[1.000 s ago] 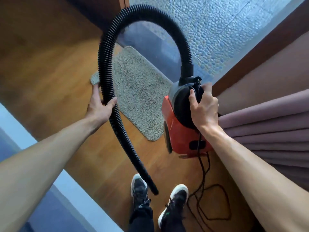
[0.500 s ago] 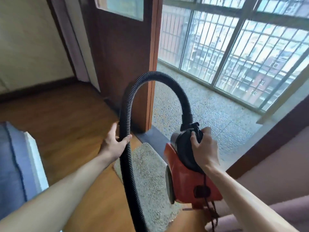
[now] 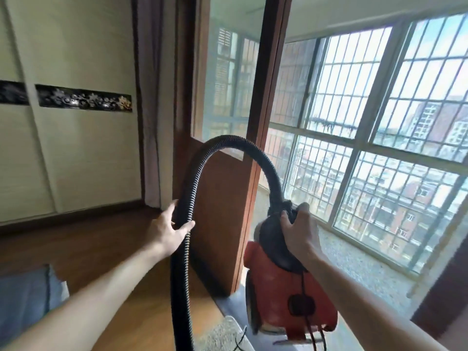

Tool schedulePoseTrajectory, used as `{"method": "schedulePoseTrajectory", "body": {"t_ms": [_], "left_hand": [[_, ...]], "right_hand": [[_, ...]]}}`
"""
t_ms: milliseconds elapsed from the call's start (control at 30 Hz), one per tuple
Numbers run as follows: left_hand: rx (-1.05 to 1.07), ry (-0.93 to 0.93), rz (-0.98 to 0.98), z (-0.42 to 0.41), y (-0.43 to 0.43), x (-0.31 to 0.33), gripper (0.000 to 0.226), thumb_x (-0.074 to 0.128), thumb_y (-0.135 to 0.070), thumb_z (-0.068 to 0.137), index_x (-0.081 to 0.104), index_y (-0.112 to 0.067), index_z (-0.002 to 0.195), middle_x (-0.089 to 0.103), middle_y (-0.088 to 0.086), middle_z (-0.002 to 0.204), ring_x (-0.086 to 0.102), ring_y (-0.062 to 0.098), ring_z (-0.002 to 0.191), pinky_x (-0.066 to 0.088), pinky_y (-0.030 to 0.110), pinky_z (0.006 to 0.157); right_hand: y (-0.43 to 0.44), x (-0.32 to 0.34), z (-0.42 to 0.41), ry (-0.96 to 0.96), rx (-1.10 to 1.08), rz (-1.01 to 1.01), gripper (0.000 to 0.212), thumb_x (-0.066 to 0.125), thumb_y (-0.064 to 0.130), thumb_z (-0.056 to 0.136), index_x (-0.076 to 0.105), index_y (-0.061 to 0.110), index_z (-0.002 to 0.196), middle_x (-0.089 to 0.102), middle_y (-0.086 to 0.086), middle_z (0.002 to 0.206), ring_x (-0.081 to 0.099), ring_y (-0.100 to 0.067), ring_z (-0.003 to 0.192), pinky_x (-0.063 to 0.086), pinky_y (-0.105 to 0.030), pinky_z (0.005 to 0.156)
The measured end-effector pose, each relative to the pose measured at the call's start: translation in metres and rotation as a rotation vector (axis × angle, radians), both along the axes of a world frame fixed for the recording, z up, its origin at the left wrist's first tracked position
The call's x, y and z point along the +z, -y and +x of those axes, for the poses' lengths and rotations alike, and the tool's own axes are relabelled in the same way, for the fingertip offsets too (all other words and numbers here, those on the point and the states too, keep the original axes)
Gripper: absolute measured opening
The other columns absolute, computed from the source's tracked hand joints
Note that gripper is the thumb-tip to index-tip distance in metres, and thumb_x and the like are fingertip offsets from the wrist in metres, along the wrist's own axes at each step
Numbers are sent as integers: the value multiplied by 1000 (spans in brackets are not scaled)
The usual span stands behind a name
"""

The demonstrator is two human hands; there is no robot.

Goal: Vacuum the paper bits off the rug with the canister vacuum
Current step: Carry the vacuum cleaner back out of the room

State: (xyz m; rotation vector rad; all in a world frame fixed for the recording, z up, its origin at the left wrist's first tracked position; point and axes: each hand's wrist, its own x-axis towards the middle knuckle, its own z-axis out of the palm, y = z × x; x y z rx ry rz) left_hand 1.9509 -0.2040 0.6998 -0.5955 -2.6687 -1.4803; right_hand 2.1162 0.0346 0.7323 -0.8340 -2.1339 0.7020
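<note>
A red canister vacuum [image 3: 286, 300] with a black top hangs in the air at lower centre. My right hand [image 3: 300, 229] grips its black carrying handle. A black ribbed hose [image 3: 192, 188] arches from the canister's top over to the left and drops out of the bottom of the frame. My left hand [image 3: 168, 229] curls round the hose on its left, descending side. Only a corner of the pale shaggy rug [image 3: 222, 335] shows at the bottom edge, under the canister. No paper bits can be made out on it. The power cord [image 3: 307, 328] dangles below the canister.
A brown wooden door frame [image 3: 220, 224] stands right behind the hose. Barred windows [image 3: 367, 148] and a speckled balcony floor [image 3: 354, 269] lie to the right. Wood floor [image 3: 88, 244] spreads left, a wardrobe wall [image 3: 71, 148] behind it. A grey-blue bed corner [image 3: 27, 297] sits lower left.
The view has tilted up from the floor to the door and windows. Most of the rug and my shoes have left the frame. Both hands keep their grips.
</note>
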Motion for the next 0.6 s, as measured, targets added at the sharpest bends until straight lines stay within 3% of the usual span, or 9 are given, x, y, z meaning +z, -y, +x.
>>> {"method": "schedulePoseTrajectory", "body": {"t_ms": [167, 267, 367, 600], "left_hand": [[24, -8, 15, -16, 33, 52, 85, 73, -56, 72, 41, -26, 145, 64, 7, 131, 63, 29, 113, 50, 41, 101], [65, -21, 58, -11, 48, 77, 77, 73, -36, 87, 37, -16, 151, 52, 9, 145, 53, 30, 127, 42, 28, 99], [95, -83, 83, -11, 60, 91, 58, 71, -26, 90, 49, -12, 142, 60, 8, 135, 56, 30, 121, 37, 23, 86], [222, -175, 54, -38, 84, 100, 52, 74, -34, 85, 58, -19, 133, 67, 5, 124, 62, 31, 112, 52, 34, 88]], "right_hand": [[28, 48, -28, -64, 46, 1, 22, 55, 32, 96, 44, 12, 96, 57, -5, 77, 60, -24, 69, 54, -41, 63], [46, 66, -45, -89, 83, -15, 24, 54, 31, 96, 44, 10, 101, 56, -3, 77, 62, -28, 74, 54, -43, 66], [60, 77, -64, -83, 94, -31, 26, 54, 33, 95, 44, 11, 102, 57, -3, 80, 63, -30, 77, 56, -47, 70], [73, 78, -117, -33, 167, -69, 30, 54, 42, 92, 39, 17, 99, 58, -6, 89, 64, -33, 78, 59, -52, 62]]}}
